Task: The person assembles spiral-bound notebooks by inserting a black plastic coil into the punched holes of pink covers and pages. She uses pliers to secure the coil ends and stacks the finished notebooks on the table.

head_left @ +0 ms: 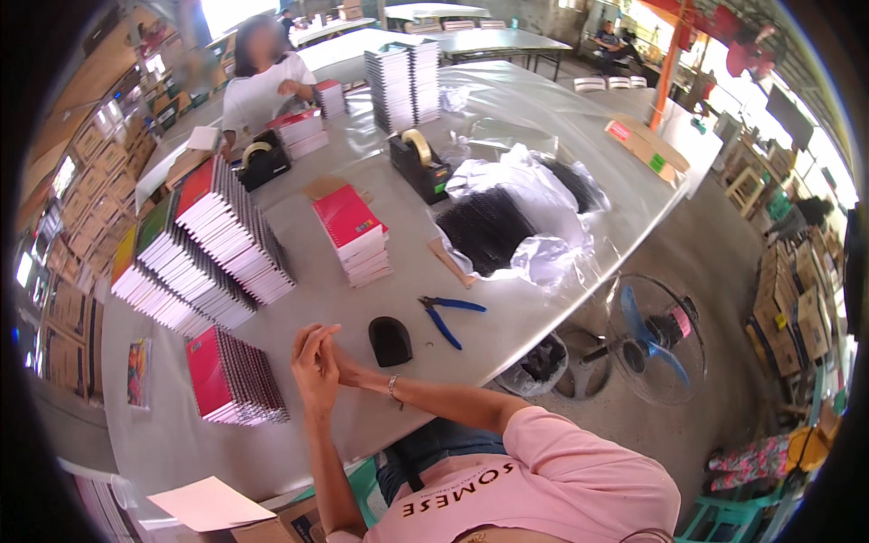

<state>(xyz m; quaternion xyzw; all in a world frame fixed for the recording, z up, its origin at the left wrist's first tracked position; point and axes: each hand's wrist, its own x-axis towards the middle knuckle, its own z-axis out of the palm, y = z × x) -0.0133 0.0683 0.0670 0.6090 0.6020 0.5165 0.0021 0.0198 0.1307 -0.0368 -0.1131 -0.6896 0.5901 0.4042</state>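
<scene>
My left hand (314,364) and my right hand (348,368) meet above the near edge of the table, the left lying over the right. The left fingers are bent and pressed together, with no object visible in them. Most of the right fingers are hidden behind the left hand; a bracelet circles that wrist. Just right of them lies a black rounded object (390,341), its kind unclear, then blue-handled cutters (450,312) with the handles spread. On the left stands a stack of red spiral notebooks (237,376). Beyond my hands sits a pile of red-covered pads (353,237).
Tall stacks of spiral notebooks (213,244) rise at left. Black plastic coils (487,231) lie in white plastic wrap. Two tape dispensers (419,167) stand farther back. Across the table (308,276), a person in white (267,86) handles red pads. A fan (654,339) stands at right.
</scene>
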